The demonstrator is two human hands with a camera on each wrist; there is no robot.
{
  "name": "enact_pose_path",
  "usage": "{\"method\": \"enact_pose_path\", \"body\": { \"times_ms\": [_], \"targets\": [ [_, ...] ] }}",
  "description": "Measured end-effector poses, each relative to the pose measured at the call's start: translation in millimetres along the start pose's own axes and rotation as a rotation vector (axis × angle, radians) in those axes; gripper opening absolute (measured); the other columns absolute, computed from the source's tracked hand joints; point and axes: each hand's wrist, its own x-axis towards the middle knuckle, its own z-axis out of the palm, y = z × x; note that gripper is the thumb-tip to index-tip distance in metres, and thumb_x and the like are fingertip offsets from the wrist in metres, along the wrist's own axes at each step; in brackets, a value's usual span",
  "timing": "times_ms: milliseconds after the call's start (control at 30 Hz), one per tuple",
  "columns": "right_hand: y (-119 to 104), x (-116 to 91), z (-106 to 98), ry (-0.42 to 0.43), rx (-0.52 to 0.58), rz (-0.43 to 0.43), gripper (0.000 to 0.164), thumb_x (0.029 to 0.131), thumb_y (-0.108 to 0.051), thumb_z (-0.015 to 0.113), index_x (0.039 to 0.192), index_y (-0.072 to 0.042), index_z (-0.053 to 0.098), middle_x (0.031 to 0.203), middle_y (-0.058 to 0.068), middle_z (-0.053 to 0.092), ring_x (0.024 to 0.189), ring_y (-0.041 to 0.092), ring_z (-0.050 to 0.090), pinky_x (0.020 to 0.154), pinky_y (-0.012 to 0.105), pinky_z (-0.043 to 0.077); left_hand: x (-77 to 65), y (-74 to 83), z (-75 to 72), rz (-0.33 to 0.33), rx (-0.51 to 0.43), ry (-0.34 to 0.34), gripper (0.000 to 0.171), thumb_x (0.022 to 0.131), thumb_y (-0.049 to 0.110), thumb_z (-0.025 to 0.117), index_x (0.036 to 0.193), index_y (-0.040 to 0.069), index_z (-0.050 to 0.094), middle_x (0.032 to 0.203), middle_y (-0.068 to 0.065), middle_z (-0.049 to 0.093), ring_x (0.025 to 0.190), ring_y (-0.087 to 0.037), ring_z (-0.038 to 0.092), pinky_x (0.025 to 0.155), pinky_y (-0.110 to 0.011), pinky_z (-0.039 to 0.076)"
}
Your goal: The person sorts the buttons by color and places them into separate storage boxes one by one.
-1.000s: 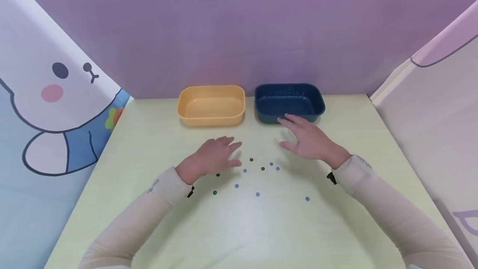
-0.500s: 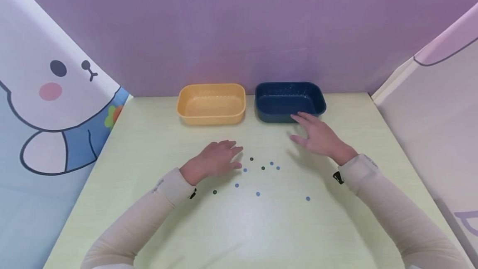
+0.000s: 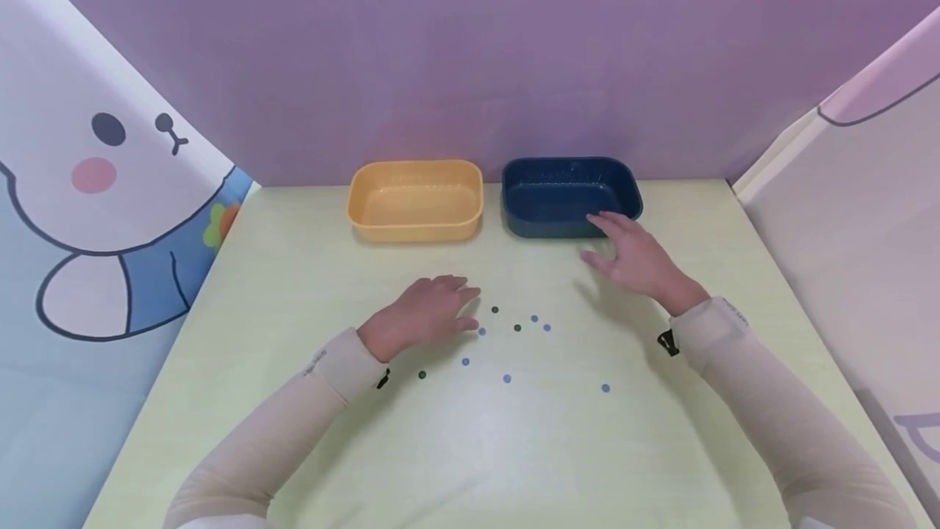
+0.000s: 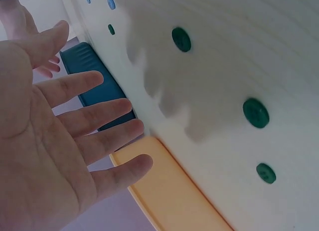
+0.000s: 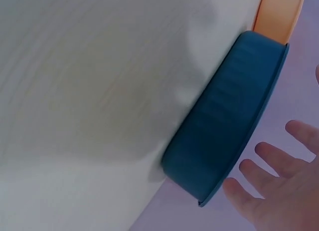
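Discs (image 3: 507, 379), round, green and blue, lie scattered on a table (image 3: 470, 455), nearest a person's left hand (image 3: 422, 317), whose fingers (image 4: 94, 115) spread wide, holding nothing; seen from the head, one blue disc (image 3: 481, 332) sits just beside the thumb tip, others lie toward the body. The right hand (image 3: 642, 264), fingers apart, hangs farther off at the near rim of a dark blue tray (image 3: 543, 229); contact cannot be told.

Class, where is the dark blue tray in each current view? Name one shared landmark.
Head: dark blue tray, right of centre, slightly above the middle.
Left wrist: dark blue tray, upper left, partly behind the left fingers.
Right wrist: dark blue tray, right of centre.
Shared landmark: the yellow-orange tray next to it.
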Motion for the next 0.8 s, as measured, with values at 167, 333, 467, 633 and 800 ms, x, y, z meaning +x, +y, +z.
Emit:
{"method": "enact_pose_path", "body": {
  "times_ms": [167,333,467,633,800],
  "targets": [
    [9,5,2,0.011,0.038,0.037,0.067,0.102,-0.037,0.058,0.155,-0.003,0.034,0.159,0.027,0.027,0.144,0.049,0.024,0.113,0.066,0.023,0.5,0.6,4.0,-0.001,-0.009,-0.006,0.061,0.1,0.05,0.059,0.149,0.015,0.05,0.154,-0.013,0.045,0.142,-0.029,0.041,0.108,-0.051,0.041],
    [20,11,2,0.045,0.083,0.084,0.064,0.102,-0.032,0.057,0.154,-0.001,0.036,0.159,0.029,0.025,0.144,0.05,0.023,0.113,0.066,0.023,0.8,1.4,3.9,0.009,-0.022,-0.008,0.061,0.099,0.045,0.062,0.15,0.014,0.048,0.154,-0.014,0.044,0.141,-0.029,0.042,0.109,-0.05,0.042],
    [28,15,0,0.089,0.099,0.11,0.062,0.101,-0.03,0.058,0.151,0.001,0.039,0.16,0.029,0.02,0.146,0.05,0.018,0.115,0.065,0.02,3.7,-0.4,4.3,0.043,-0.013,0.007,0.049,0.098,0.039,0.066,0.139,0.013,0.057,0.141,-0.01,0.057,0.129,-0.026,0.054,0.1,-0.044,0.049],
    [30,18,-6,0.139,0.136,0.146,0.061,0.102,-0.031,0.055,0.15,0.003,0.039,0.162,0.029,0.012,0.147,0.05,0.015,0.115,0.065,0.02,5.3,-2.6,10.3,0.056,0.002,0.024,0.036,0.097,0.038,0.069,0.124,0.016,0.062,0.127,-0.005,0.064,0.115,-0.022,0.061,0.091,-0.04,0.053],
    [36,22,-5,0.158,0.239,0.202,0.062,0.104,-0.029,0.053,0.152,0.004,0.034,0.159,0.035,0.012,0.143,0.054,0.022,0.112,0.067,0.024,1.4,-2.7,17.4,0.064,-0.01,0.04,0.03,0.096,0.037,0.071,0.116,0.017,0.063,0.113,-0.002,0.065,0.1,-0.02,0.063,0.08,-0.036,0.054]
  ]
}}
